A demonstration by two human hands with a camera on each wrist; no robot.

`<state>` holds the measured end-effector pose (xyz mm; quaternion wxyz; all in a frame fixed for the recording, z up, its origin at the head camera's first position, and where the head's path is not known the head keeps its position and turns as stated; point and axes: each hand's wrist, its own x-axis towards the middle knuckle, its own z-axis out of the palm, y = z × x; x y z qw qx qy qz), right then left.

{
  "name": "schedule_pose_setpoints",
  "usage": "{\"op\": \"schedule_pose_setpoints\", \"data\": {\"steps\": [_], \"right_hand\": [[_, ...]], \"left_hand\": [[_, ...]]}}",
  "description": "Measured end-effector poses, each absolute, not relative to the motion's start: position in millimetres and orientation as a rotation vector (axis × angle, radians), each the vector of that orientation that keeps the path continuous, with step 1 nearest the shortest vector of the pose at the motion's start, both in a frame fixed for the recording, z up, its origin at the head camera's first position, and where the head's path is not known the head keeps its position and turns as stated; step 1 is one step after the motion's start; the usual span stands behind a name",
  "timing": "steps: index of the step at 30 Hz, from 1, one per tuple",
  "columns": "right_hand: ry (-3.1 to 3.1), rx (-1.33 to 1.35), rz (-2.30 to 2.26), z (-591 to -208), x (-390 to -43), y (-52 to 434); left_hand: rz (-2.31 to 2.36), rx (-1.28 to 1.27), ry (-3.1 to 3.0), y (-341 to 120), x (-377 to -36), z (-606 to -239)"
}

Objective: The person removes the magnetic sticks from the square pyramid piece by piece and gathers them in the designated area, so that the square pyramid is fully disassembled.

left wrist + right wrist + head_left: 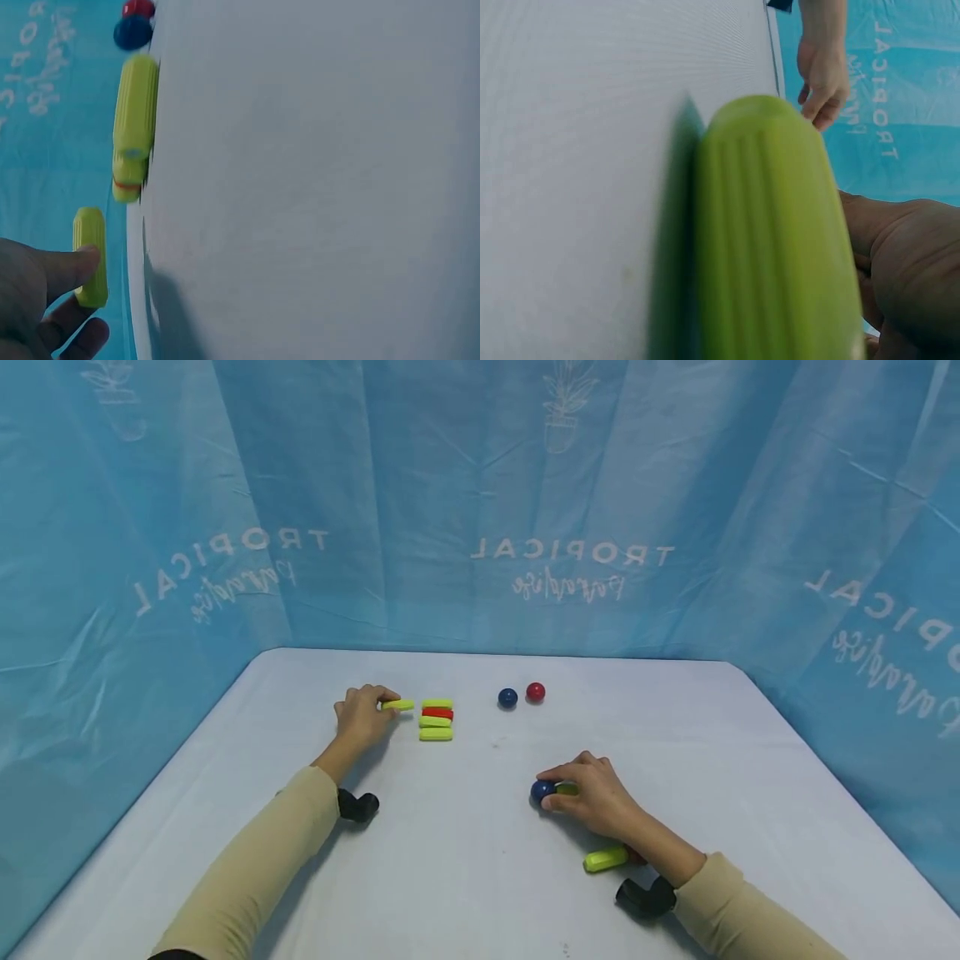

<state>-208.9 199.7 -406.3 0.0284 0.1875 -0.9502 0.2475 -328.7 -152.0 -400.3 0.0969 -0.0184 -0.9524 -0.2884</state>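
Two hands worked apart: the left hand [362, 714] pinched a lime ribbed peg [397, 704] just left of the peg row [436, 720], seemingly to extend it, while the right hand [592, 797] curled round a blue ball [542, 791] nearer right.

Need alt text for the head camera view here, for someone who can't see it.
Two hands work on a white table: the left hand pinches a green stick beside a row of sticks, the right hand grips a blue ball.
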Motion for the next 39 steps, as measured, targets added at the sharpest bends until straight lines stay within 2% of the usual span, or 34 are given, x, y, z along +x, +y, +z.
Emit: {"op": "schedule_pose_setpoints", "data": {"steps": [10, 39], "right_hand": [[-2.932, 0.566, 0.743, -405.8, -208.3, 195.7], [-2.968, 0.489, 0.755, -396.7, -202.9, 141.6]], "left_hand": [[-0.818, 0.067, -2.905, -158.0, -351.8, -403.4], [-0.801, 0.038, -2.960, -155.2, -355.3, -406.4]]}}
